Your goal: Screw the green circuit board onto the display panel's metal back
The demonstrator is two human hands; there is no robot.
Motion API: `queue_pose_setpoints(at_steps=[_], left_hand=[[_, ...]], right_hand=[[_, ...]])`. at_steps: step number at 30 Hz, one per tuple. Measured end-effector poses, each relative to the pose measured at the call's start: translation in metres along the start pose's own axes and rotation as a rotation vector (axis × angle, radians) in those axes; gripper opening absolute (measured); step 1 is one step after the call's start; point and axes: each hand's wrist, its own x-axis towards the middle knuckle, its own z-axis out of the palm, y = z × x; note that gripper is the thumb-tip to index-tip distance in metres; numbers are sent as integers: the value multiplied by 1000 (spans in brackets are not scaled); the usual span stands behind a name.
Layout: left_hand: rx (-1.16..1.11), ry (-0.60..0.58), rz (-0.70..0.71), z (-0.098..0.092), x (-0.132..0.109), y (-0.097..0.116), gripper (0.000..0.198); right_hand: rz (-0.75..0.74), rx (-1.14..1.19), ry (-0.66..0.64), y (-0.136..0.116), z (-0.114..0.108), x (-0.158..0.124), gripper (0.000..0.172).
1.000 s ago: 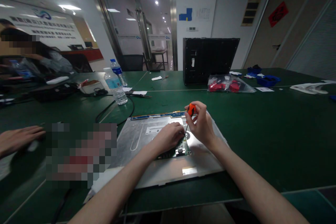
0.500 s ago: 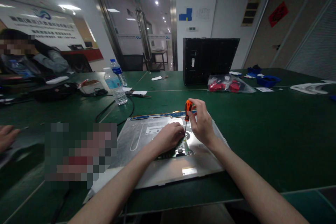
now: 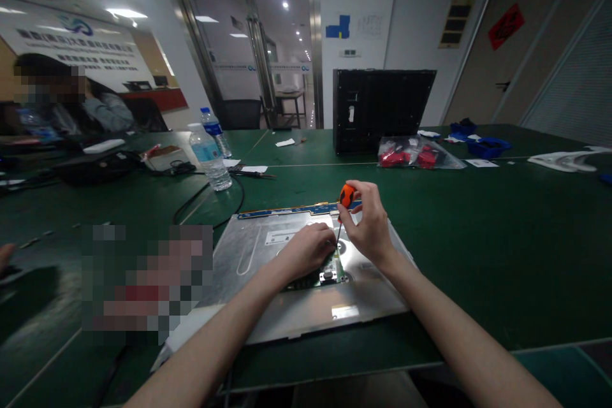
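Observation:
My right hand [image 3: 370,220] is closed around the orange and black handle of a screwdriver [image 3: 347,195]. The thin shaft points down, slightly tilted, with its tip at the upper edge of a green circuit board [image 3: 327,276]. That board lies on a flat silver metal panel [image 3: 268,319] with a blue strip [image 3: 287,210] along its far edge. Over the board rests my left hand [image 3: 313,247], its fingers drawn together beside the screwdriver's tip. Whatever those fingertips pinch is hidden, and the hand covers part of the board.
Water bottles [image 3: 210,156] and a black cable [image 3: 241,194] are beyond the panel to the left. A black screen-like case [image 3: 382,108] stands behind a plastic bag of red parts [image 3: 415,154]. Blue trays [image 3: 488,148] sit far right. Another person [image 3: 57,95] is at left.
The screwdriver's handle has turned and leans a little further right in my right hand. My left hand stays put. The other person's hand at the left edge has pulled away leftward.

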Motion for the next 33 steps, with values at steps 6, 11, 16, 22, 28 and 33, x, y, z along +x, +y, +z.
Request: queue_pose_setpoints(at_steps=[6,11,16,22,28,33], left_hand=[[-19,13,13,1,0,-1,13],[-16,3,9,0,0,0,13],[-12,-10,6,0,0,-1,13],[-16,-12,18,0,1,-1,16],[-10,7,8,0,1,0,11],[-9,9,15,1,1,0,12]], right_hand=[[-15,4,-42,0,-1,0,41],[-46,-9,-18,3,-1,-1,36],[-6,34,-16,1,1,-4,34],[42,56,-38,0,1,-4,41],[-28,-15,-18,2,0,-1,34],[-62,-17,-51,2,1,0,37]])
